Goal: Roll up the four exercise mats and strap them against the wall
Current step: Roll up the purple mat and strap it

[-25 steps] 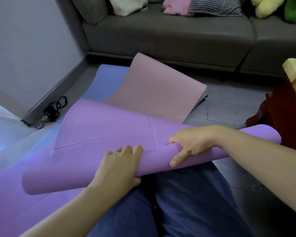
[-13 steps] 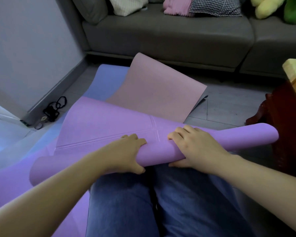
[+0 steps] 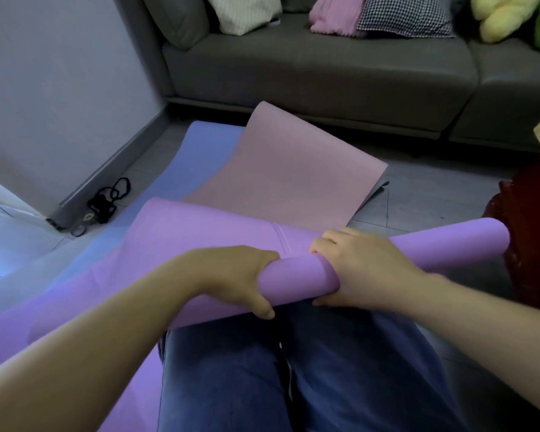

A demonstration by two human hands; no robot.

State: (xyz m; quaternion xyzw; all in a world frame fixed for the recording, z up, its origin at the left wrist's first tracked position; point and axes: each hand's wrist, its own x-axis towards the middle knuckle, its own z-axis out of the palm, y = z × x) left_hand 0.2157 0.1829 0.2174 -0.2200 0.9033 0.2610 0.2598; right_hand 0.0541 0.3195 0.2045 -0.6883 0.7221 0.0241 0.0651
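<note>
Purple mat (image 3: 296,275): part-rolled tube across the lap (image 3: 293,369), tail toward 11 o'clock. Left hand (image 3: 231,275), right hand (image 3: 362,269): both grips clamped round the tube, close together mid-length. Risk: unheld ends may slacken and cone; 3 o'clock end may snag the red furniture (image 3: 530,244).

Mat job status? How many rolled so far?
Done: none rolled or strapped that I can see. In hand: left hand and right hand grip the purple mat, partly rolled, its far end flat. Left: pink mat and blue mat lie flat; black loops by the wall untouched.
</note>
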